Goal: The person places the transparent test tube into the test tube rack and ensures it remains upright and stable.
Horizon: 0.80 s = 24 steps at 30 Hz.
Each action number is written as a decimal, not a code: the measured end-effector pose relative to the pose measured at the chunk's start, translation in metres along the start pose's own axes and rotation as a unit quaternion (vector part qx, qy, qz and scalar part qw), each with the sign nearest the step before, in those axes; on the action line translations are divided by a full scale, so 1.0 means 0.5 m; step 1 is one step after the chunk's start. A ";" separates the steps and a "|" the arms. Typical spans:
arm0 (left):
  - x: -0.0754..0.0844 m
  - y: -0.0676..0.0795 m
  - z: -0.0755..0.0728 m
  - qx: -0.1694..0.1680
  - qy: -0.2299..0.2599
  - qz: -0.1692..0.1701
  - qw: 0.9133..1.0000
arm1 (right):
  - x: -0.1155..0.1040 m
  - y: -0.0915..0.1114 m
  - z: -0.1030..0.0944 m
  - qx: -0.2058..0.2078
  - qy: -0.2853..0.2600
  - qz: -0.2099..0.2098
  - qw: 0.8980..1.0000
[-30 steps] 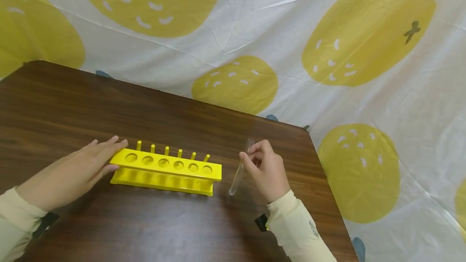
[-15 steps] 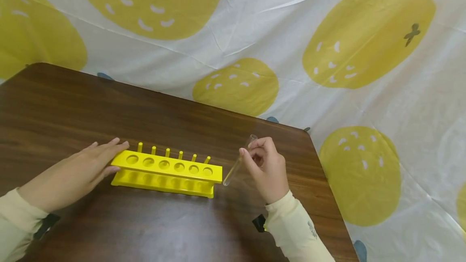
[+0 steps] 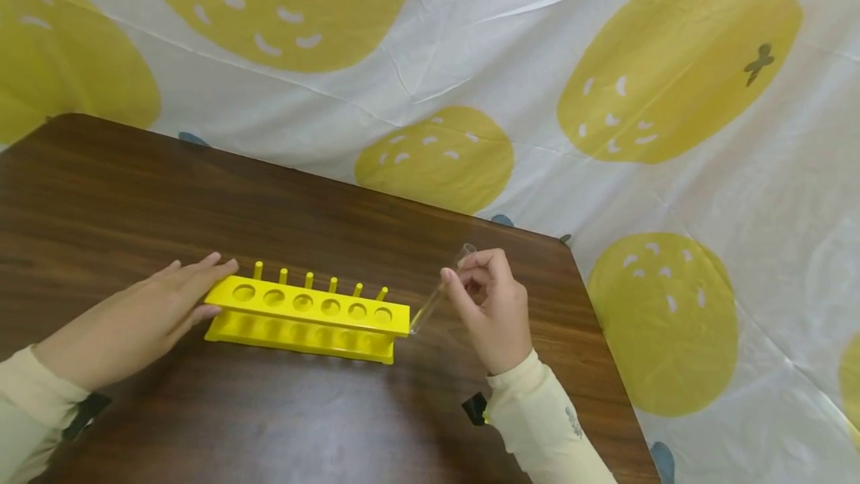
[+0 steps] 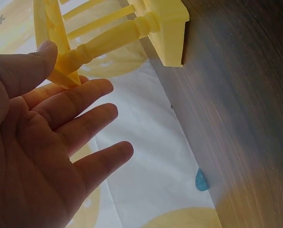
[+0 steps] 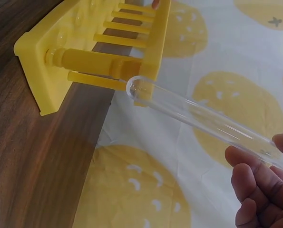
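Observation:
A yellow test tube rack (image 3: 316, 312) with a row of several round holes and short upright pegs behind them stands on the table. My left hand (image 3: 144, 312) pinches the left end of its top plate between thumb and index finger; in the left wrist view the other fingers (image 4: 89, 121) stick out straight. My right hand (image 3: 493, 312) holds a clear glass test tube (image 3: 430, 308) near its open top, between thumb and fingertips. The tube slants, its rounded bottom right at the rack's right end. In the right wrist view the test tube (image 5: 193, 114) looks empty.
The dark wood-grain table (image 3: 282, 417) runs back to a white curtain (image 3: 470, 43) printed with yellow fruit. The table's right edge lies just beyond my right hand. A dark wrist strap (image 3: 475, 409) sits at the right sleeve.
The test tube has tilted further, its bottom swinging left and up to the rack's right end. My right hand has shifted slightly up and left. Left hand and rack hold their place.

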<state>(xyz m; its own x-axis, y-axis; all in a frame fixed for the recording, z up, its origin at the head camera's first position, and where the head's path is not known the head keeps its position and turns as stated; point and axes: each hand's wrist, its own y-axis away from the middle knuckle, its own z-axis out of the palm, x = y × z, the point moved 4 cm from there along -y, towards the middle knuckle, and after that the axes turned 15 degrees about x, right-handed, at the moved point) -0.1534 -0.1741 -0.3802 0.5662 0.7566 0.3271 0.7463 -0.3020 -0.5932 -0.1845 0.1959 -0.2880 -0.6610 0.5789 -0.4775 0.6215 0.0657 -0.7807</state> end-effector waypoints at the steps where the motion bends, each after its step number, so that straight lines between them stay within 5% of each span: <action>1: 0.000 0.000 0.000 -0.002 0.000 -0.002 1.000 | -0.001 -0.001 0.000 0.002 0.000 -0.001 1.000; 17: 0.002 0.002 -0.002 0.002 -0.002 0.005 1.000 | -0.018 -0.014 -0.008 0.035 -0.019 -0.028 0.999; 24: 0.003 -0.002 -0.003 -0.021 0.003 -0.016 1.000 | -0.027 -0.017 0.005 0.024 -0.026 -0.028 0.999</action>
<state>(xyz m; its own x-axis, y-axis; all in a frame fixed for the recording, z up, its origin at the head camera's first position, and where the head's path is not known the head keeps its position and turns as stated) -0.1527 -0.1735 -0.3778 0.5439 0.7630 0.3493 0.7779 -0.3022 -0.5510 -0.1818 0.1856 -0.2761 -0.7159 0.5318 -0.4525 0.5634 0.0571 -0.8242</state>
